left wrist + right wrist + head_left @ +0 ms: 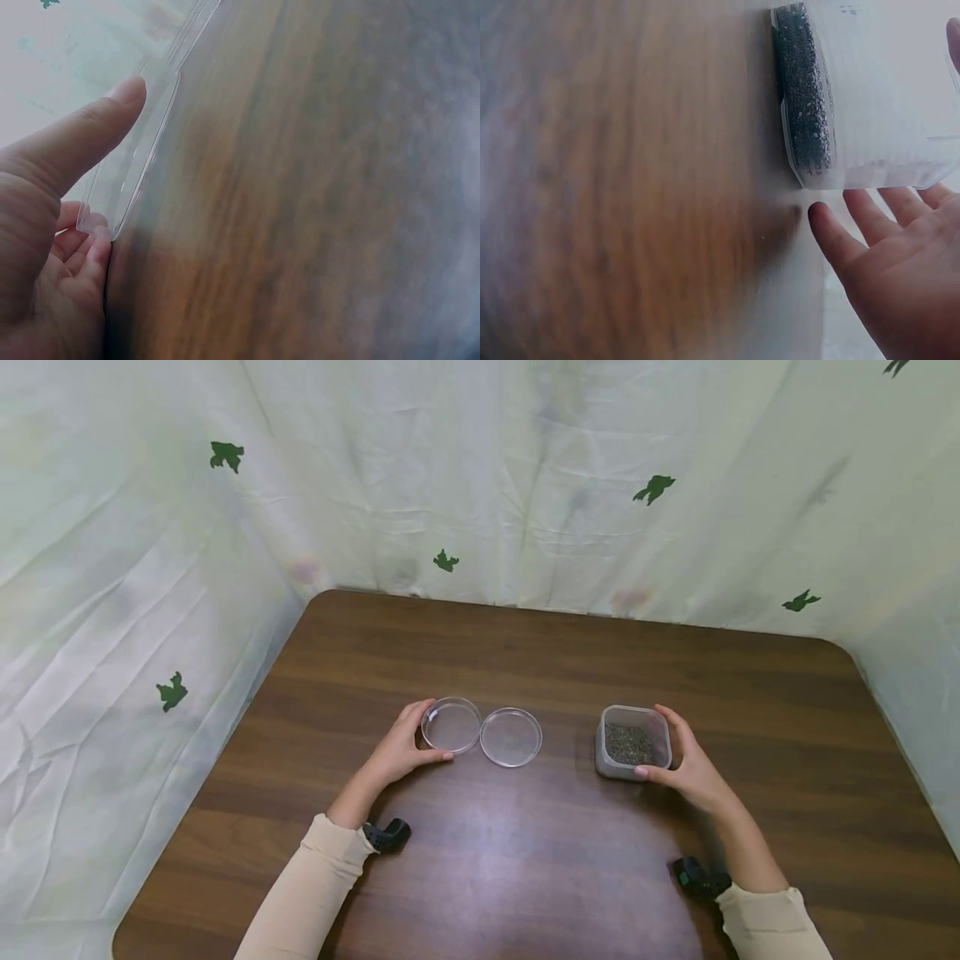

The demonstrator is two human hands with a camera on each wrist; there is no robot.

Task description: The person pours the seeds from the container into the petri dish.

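Observation:
My left hand point(397, 748) holds a clear, shallow petri dish point(452, 749) by its rim, thumb on the near side and fingers round the far left. In the left wrist view the fingertips meet the edge of the dish point(127, 180), which lies on the table. Touching it on the right is a second clear round dish or lid point(511, 738). My right hand point(693, 774) spans a clear, square plastic tub point(609, 768), thumb at the front and fingers along the right side. Dark, fine granules point(806, 90) cover the tub's bottom.
The brown wooden table point(495, 860) has rounded corners. Pale curtains point(480, 468) with green bird-like shapes stand behind it and at both sides. A dark wrist device point(388, 835) is on the left wrist, another point(701, 878) on the right.

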